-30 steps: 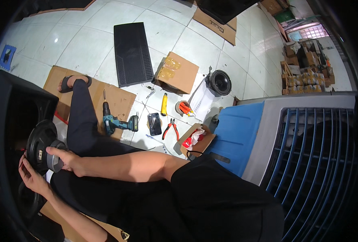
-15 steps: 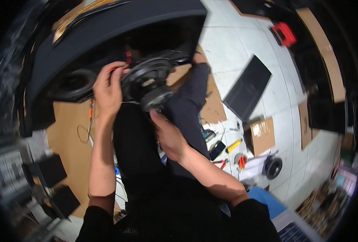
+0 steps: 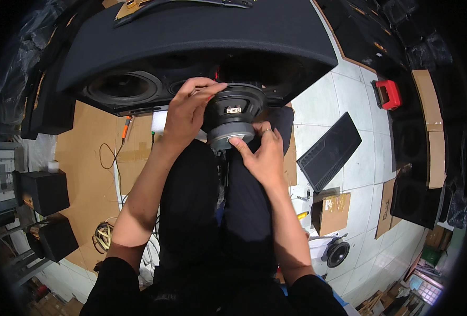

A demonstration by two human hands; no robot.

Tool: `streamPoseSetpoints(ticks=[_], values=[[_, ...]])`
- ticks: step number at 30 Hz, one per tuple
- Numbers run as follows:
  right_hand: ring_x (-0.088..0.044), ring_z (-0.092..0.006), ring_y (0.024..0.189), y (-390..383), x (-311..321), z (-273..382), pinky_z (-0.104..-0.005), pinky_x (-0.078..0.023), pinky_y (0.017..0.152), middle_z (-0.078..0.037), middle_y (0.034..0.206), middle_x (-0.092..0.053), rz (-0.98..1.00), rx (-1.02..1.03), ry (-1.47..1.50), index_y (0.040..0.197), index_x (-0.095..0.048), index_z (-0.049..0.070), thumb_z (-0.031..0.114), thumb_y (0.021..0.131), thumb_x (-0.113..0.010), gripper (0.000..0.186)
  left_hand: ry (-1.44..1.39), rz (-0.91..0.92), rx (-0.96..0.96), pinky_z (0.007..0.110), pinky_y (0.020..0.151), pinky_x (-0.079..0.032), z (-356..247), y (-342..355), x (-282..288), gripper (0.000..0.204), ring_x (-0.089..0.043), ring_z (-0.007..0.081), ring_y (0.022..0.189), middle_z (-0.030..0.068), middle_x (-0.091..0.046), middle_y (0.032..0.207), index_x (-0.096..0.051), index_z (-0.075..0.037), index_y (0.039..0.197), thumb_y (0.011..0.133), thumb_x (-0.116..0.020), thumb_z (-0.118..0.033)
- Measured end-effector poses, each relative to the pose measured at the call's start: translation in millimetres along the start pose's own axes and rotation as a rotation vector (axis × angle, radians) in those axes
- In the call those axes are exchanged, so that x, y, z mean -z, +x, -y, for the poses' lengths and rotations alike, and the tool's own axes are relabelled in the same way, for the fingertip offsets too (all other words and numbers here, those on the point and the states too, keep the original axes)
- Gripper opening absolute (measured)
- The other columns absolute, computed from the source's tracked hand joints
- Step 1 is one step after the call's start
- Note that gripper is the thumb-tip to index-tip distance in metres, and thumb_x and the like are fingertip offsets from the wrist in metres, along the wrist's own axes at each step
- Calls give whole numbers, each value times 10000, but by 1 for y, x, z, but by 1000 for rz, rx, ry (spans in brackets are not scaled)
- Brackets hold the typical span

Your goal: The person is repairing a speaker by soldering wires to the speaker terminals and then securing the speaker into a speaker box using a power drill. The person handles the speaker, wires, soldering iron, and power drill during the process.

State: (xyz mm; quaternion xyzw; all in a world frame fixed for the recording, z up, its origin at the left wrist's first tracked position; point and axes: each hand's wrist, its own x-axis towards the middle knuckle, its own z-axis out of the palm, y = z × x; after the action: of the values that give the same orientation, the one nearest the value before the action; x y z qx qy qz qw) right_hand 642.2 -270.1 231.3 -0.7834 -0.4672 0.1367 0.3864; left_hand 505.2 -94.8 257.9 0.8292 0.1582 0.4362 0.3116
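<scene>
A loose black speaker driver sits in front of my knees with its round magnet toward me and a small terminal showing on its frame. My right hand grips the magnet, thumb across its back and fingers at its side. My left hand is beside the driver's rim, fingers pinched, with a bit of red wire showing at the fingertips. Behind them lies a large black speaker cabinet with a dark opening. Another driver is mounted in its left part.
A black grille panel lies on the tiled floor to the right, near a cardboard box and a small speaker. An orange-handled soldering iron rests on cardboard at left. Small black speaker boxes stand far left.
The view has shifted. The driver has turned so its terminal faces me, and my right hand has moved from below the magnet to holding it. My left hand stays by the rim.
</scene>
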Motion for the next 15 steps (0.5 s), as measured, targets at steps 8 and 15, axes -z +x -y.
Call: streamPoseSetpoints(ticks=[8,15], values=[[-616,-391,821,0,-17,16,-515,-424,1020,-163,807,-614,-4,60,-16,972,-535,7,497,820,-816,586,435,62,-136,305,803,-510,2,1,10,395,-654,236,971,114,-680,1095,-743,-105,1190,877,-604,92],[-650,-339,802,25,3,12,-422,-518,737,-199,848,-643,181,-57,83,975,-540,-2,513,799,-840,621,-584,196,407,277,889,-528,-1,-5,10,357,-653,108,949,74,-709,1215,-616,-70,1414,1093,-513,-188]])
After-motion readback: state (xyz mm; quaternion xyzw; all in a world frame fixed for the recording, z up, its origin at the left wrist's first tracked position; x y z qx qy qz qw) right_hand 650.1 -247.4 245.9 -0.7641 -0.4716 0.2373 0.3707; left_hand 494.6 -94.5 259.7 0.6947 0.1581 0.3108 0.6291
